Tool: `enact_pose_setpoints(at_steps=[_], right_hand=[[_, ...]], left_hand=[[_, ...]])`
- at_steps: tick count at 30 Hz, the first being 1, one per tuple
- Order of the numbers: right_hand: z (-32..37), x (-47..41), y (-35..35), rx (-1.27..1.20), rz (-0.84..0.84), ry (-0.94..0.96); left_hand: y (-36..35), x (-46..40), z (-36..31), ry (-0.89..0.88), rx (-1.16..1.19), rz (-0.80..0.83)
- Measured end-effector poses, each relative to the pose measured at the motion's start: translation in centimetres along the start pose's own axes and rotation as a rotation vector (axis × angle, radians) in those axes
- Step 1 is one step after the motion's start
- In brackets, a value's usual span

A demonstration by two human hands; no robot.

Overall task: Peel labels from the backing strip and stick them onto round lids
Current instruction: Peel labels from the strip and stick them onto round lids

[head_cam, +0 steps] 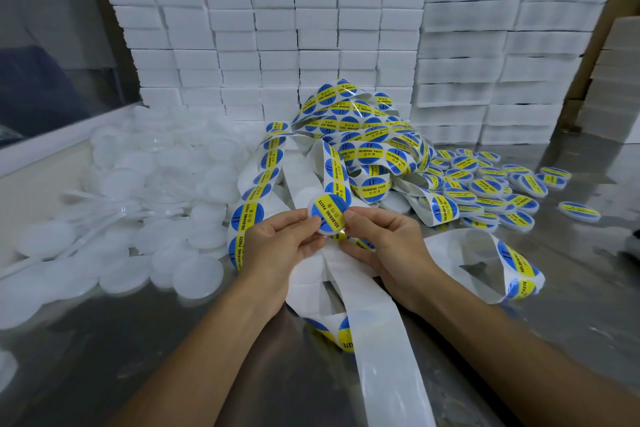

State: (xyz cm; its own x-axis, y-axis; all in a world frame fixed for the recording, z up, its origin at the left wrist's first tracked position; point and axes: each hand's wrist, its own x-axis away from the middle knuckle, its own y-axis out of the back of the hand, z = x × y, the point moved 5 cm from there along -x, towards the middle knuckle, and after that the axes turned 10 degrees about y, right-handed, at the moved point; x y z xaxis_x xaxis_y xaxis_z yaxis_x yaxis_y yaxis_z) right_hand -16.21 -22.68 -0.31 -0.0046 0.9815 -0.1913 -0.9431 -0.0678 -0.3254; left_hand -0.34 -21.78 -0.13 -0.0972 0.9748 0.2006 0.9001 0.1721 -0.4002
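A: How much room is there on the surface (138, 340)?

B: The bare metal lies mostly near the person, in front left and front right of the forearms. Farther back it is crowded. A heap of plain white lids (145, 191) fills the left side up to a pale raised edge (52, 146) along the left border. A wall of stacked white boxes (277, 38) closes off the rear.

A: And to the right?

B: A spread of labelled lids (485, 184) lies on the right, one of them apart near the far right. The tangled backing strip (363, 135), loaded with blue and yellow labels, piles up in the middle against the boxes. An emptied white length of it runs between the forearms toward the near edge, and another loop curls just right of the right wrist.

A: Where is the lid being worked on?

B: The round lid (327, 215) is held up between both hands, above the strip, with a label on its face reading "SOLDERING PASTE".

A: How do the hands sit?

B: The left hand (280, 246) comes in from the lower left, its fingers (298, 218) curled and gripping the lid's left rim. The right hand (388, 243) mirrors it, thumb and fingers pinching the right rim. Both wrists hover over the strip.
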Motion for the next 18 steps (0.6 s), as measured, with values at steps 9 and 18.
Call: enact_pose_setpoints(at_steps=[9, 18], right_hand=[[0.1, 0.0, 0.0, 0.025, -0.013, 0.012], [0.4, 0.2, -0.2, 0.129, -0.023, 0.139]], left_hand=[[0.0, 0.2, -0.2, -0.073, -0.086, -0.05], [-0.4, 1.1, -0.8, -0.194, -0.204, -0.083]])
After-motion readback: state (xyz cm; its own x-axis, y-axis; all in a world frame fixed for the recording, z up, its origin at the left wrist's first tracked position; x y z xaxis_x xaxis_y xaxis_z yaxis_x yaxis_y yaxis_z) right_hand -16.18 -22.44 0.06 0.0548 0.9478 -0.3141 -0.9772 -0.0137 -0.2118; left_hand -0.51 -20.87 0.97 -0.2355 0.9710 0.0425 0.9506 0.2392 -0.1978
